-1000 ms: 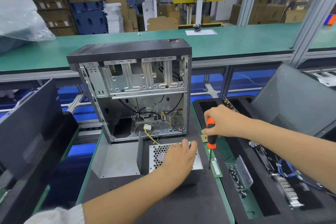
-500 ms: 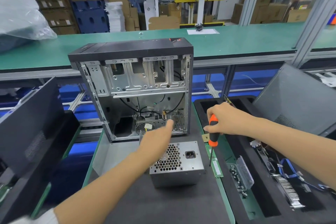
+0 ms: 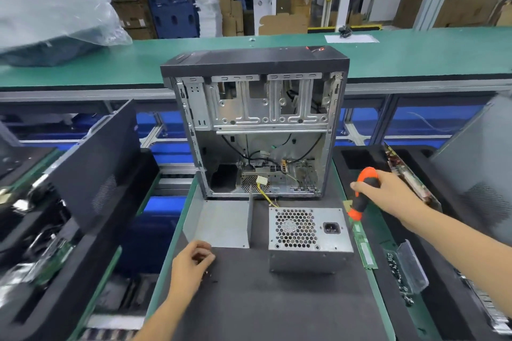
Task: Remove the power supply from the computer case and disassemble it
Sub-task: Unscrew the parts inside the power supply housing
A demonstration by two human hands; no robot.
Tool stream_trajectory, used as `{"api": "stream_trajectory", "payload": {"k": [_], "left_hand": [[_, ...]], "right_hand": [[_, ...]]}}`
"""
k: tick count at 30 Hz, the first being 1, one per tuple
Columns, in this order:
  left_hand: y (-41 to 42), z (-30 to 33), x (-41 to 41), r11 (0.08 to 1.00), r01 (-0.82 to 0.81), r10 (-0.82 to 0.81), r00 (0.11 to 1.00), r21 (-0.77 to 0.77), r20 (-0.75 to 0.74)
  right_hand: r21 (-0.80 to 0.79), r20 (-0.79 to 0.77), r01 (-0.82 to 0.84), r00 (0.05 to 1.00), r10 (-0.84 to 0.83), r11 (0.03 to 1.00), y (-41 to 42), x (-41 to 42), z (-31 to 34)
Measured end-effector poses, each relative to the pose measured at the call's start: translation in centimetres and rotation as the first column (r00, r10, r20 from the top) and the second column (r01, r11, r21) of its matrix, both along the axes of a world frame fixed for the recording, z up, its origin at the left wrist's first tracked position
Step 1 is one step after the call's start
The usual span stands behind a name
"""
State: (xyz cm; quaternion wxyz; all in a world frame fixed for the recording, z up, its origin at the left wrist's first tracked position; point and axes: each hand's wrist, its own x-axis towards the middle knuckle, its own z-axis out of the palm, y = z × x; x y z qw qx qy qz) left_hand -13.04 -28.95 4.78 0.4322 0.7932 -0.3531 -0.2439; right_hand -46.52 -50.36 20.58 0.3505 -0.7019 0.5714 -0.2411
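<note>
The grey power supply [image 3: 307, 232] lies on the black mat in front of the open computer case [image 3: 257, 124], fan grille and socket facing up. Yellow wires run from it to a white connector [image 3: 261, 181] inside the case. A bent grey metal cover [image 3: 221, 224] lies to its left. My left hand [image 3: 191, 264] hovers low over the mat below the cover, its curled fingertips pinching small dark screws. Two loose screws [image 3: 210, 277] lie beside it. My right hand [image 3: 388, 194] grips an orange and black screwdriver [image 3: 363, 196], tip down, right of the power supply.
A green memory stick [image 3: 365, 249] lies along the mat's right edge. Beside it is a clear box of screws [image 3: 407, 268] on a black foam tray [image 3: 360, 158] holding circuit boards. Dark side panels [image 3: 94, 163] lean at the left and right. A green conveyor [image 3: 415, 55] runs behind the case.
My left hand left the power supply, reached toward the case, then drew back to the mat at the lower left. My right hand rose slightly with the screwdriver.
</note>
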Motion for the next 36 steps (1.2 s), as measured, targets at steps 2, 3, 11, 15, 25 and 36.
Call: {"api": "stream_trajectory", "payload": {"k": [2, 3, 11, 15, 25, 36], "left_hand": [[0.2, -0.4, -0.1, 1.0, -0.01, 0.01, 1.0, -0.013, -0.007], [0.3, -0.5, -0.2, 1.0, -0.006, 0.005, 1.0, -0.016, -0.005], [1.2, -0.8, 0.5, 0.996, 0.088, -0.089, 0.996, -0.021, -0.031], [0.8, 0.0, 1.3, 0.99, 0.142, -0.142, 0.99, -0.025, -0.019], [-6.2, 8.6, -6.9, 0.921, 0.39, -0.388, 0.909, -0.022, -0.152], [-7.2, 9.9, -9.3, 0.897, 0.442, -0.399, 0.814, 0.005, -0.422]], "right_hand": [[0.037, 0.113, 0.07, 0.991, -0.073, 0.997, 0.5, 0.2, -1.3], [0.074, 0.182, 0.103, 0.977, -0.115, 0.992, 0.9, 0.3, -1.9], [0.197, 0.323, 0.231, 0.902, -0.286, 0.953, 4.7, 1.2, -5.4], [0.195, 0.361, 0.219, 0.89, -0.278, 0.956, 5.8, 2.1, -5.8], [0.377, 0.326, 0.084, 0.92, -0.217, 0.923, 5.0, 1.4, -4.5], [0.306, 0.32, -0.184, 0.944, 0.081, 0.934, 5.2, 0.1, -2.7]]}}
